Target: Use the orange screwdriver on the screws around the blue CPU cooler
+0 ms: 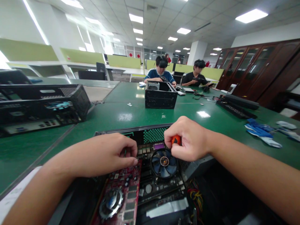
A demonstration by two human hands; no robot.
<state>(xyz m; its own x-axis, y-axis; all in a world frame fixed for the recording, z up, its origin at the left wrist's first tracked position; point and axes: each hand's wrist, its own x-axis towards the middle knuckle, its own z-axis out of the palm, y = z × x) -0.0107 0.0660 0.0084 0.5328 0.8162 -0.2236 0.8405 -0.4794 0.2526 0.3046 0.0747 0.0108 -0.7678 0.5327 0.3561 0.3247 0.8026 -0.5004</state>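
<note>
An opened computer case (pixel 138 128) lies in front of me with its insides showing. My right hand (pixel 191 139) is wrapped round the orange and black handle of a screwdriver (pixel 176 140), beside the round CPU fan (pixel 164 161); the shaft is hidden. At the upper end of the red graphics card (pixel 128 195), my left hand (pixel 114 153) has thumb and fingers closed together. Whether anything small is between those fingertips is hidden. Beside the fan sits the grey power supply (pixel 199 165), with coloured cables (pixel 196 196) below it.
Another case (pixel 42 109) lies at left on the green table (pixel 112 115). A third case (pixel 160 98) stands farther off, before a seated person in blue (pixel 150 75); a person in black (pixel 194 78) sits nearby. Blue-white gloves (pixel 261 131) and black parts (pixel 236 106) lie right.
</note>
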